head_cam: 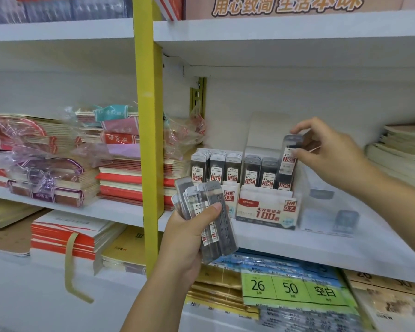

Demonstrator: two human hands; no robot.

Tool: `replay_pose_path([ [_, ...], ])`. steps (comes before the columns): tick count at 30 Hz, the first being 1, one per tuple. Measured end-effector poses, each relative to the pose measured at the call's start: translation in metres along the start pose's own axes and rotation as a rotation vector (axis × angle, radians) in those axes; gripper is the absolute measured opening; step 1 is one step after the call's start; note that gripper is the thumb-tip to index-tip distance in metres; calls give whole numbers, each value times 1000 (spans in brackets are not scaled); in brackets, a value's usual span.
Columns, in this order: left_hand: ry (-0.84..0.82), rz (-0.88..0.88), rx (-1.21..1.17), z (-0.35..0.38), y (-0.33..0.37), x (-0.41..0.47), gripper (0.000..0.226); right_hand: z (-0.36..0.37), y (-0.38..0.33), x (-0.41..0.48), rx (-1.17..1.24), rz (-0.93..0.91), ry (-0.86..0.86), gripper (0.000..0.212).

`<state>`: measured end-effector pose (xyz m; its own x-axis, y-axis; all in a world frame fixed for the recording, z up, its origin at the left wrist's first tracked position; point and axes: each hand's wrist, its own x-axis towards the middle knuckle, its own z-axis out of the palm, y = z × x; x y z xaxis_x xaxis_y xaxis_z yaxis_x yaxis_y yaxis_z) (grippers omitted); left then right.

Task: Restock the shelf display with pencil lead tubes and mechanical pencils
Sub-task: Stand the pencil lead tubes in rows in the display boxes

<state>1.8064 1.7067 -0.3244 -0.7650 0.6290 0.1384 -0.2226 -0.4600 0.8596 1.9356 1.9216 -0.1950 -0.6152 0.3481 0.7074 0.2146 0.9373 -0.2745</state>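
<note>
Head view shows the right hand (326, 152) pinching one tube (289, 159) by its top end, thumb on the near face and fingers curled over the cap. The tube stands nearly upright, leaning a little to the right, with its lower end at the rightmost slot of the 0.7 box (266, 212) on the shelf (297, 245). Its long axis runs almost in line with the slot, so the coming move looks like a short push straight down. I cannot tell whether its foot is already seated behind the front row.

The left hand (189, 236) grips a fanned bundle (209, 212) of more tubes, thumb pressed across their fronts. It sits nearer and to the left, in front of the 0.5 box (228, 195). The right hand is the one at the slot. The bundle lies down and to its left, an easy reach for the next tube. Notebooks (120, 178) are stacked further left.
</note>
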Motion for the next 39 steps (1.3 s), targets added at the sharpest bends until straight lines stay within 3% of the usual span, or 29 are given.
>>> replay_pose_path([
  [9,-19,-10,-3,3,-6,7,30,3,16,6,-84,-13,-69,33],
  [14,-10,-3,-7,2,-7,7,28,1,-2,3,50,-33,25,31],
  [19,15,-9,-20,-1,-5,7,39,20,-28,7,110,-57,-45,29],
  [24,-5,-8,-26,-5,-5,9,27,46,-29,11,15,-23,-249,19],
  [27,-19,-12,-24,-6,-5,10,27,55,-24,16,-190,-97,-167,12],
  [31,-43,-23,-28,-6,-5,9,30,54,-27,13,-360,-125,-105,33],
  [33,-60,-40,-29,-5,-5,7,40,51,-36,-4,-172,-111,-79,31],
  [36,-97,-68,-2,-1,-6,2,61,54,-52,-46,330,9,-272,29],
  [39,-128,-87,40,3,-10,-4,59,68,-58,-77,633,133,-380,40],
])
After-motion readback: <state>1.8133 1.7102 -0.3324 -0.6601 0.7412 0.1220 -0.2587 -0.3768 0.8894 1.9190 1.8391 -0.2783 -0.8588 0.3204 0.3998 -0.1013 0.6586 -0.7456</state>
